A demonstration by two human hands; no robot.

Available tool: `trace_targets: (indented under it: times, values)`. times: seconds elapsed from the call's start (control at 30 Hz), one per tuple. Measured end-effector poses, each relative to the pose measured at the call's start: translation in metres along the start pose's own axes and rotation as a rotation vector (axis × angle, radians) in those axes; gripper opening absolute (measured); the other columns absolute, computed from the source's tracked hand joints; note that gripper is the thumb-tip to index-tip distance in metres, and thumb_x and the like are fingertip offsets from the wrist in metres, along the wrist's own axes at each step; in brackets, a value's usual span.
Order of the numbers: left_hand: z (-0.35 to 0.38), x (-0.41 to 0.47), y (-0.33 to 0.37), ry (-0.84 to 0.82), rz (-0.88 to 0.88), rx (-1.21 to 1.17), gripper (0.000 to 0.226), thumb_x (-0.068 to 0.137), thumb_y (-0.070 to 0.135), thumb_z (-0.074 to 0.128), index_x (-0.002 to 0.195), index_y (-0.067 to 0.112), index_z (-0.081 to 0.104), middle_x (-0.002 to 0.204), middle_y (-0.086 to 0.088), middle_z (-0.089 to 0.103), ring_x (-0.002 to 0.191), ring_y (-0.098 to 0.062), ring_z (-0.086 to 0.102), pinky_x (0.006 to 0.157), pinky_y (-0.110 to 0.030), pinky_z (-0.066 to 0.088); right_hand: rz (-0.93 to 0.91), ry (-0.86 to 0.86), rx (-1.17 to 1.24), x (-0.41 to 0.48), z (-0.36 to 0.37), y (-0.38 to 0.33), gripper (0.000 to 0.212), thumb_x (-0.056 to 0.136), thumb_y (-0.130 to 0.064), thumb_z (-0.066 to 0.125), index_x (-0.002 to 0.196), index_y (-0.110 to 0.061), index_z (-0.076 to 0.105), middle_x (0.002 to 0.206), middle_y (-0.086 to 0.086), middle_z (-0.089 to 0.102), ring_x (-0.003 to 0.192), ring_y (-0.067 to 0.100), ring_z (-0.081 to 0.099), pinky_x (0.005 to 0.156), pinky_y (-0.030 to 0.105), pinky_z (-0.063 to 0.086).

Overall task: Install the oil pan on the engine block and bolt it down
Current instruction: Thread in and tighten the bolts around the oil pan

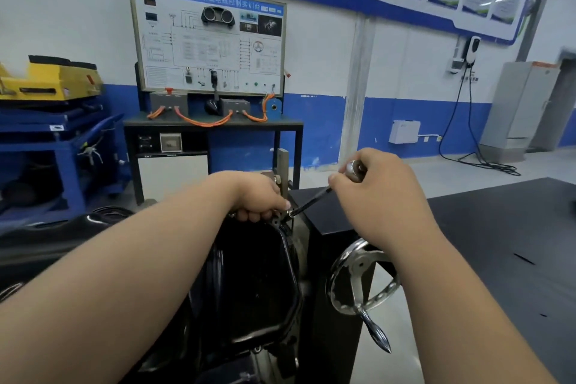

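A big white wall (389, 72) with a blue stripe low down fills the back of the room. A large board (212, 40) with drawings and switches hangs on it. The board stands over a dark table (290, 123) with orange wires (202, 123) on top. On the left is a blue stand (46, 134) with a yellow thing (53, 78) on it. A tall gray cabinet (526, 97) is on the far right. A wide black tabletop (498, 227) spreads out on the right, close to the person. In the middle, down low, sits the shiny black oil pan (258, 274), right between the person's two arms. What is under the pan is mostly hidden. Just to the right of the pan, on a black box, is a silver wheel (358, 277) with a handle that points down. The left hand (255, 196) is at the far end of the pan, with its fingers curled over the pan's rim, holding on. The right hand (377, 184) is higher up and to the right. Its fingers are wrapped around the silver top of a thin tool (311, 201). The tool's dark rod slants down to the corner of the pan's rim, and its tip is just beside the left fingertips. The bolt there is too small to make out.
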State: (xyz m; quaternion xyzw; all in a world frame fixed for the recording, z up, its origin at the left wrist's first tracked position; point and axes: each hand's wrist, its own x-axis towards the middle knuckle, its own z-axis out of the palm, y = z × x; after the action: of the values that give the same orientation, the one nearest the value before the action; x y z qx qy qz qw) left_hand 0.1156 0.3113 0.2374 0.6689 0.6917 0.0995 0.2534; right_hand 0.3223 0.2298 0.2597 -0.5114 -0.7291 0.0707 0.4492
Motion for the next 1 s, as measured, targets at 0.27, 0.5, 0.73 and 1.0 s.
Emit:
trace_targets:
  times: [0.27, 0.5, 0.73, 1.0]
  values:
    - [-0.008, 0.002, -0.008, -0.073, -0.112, -0.414, 0.020, 0.089, 0.018, 0.045, 0.070, 0.013, 0.049, 0.045, 0.005, 0.038, 0.032, -0.007, 0.023, 0.031, -0.010, 0.015, -0.043, 0.003, -0.008, 0.002, 0.027, 0.001, 0.017, 0.084, -0.032, 0.058, 0.073, -0.021, 0.053, 0.065, -0.006, 0.056, 0.063, 0.012, 0.054, 0.058, 0.032, 0.050]
    - [-0.010, -0.002, -0.008, -0.110, -0.134, -0.619, 0.017, 0.092, 0.011, 0.044, 0.079, 0.005, 0.052, 0.049, 0.001, 0.052, 0.031, -0.004, 0.028, 0.027, -0.011, 0.016, -0.085, 0.000, -0.033, 0.004, 0.028, -0.003, 0.014, 0.083, -0.032, 0.058, 0.074, -0.023, 0.054, 0.065, -0.012, 0.055, 0.065, 0.008, 0.053, 0.059, 0.029, 0.049]
    - [-0.011, -0.002, -0.009, -0.199, -0.149, -0.682, 0.013, 0.096, 0.013, 0.049, 0.086, 0.006, 0.054, 0.055, 0.001, 0.058, 0.033, -0.002, 0.031, 0.026, -0.012, 0.022, -0.032, 0.088, 0.027, 0.002, 0.018, 0.003, 0.015, 0.082, -0.034, 0.062, 0.074, -0.022, 0.057, 0.064, -0.009, 0.056, 0.063, 0.007, 0.053, 0.056, 0.025, 0.046]
    - [-0.004, -0.002, -0.005, -0.252, -0.211, -0.854, 0.022, 0.096, 0.014, 0.040, 0.078, 0.007, 0.050, 0.062, 0.000, 0.045, 0.030, -0.002, 0.030, 0.024, -0.012, 0.020, -0.015, 0.052, 0.087, 0.002, 0.018, 0.003, 0.015, 0.082, -0.033, 0.062, 0.074, -0.022, 0.058, 0.063, -0.008, 0.056, 0.063, 0.008, 0.053, 0.057, 0.028, 0.047]
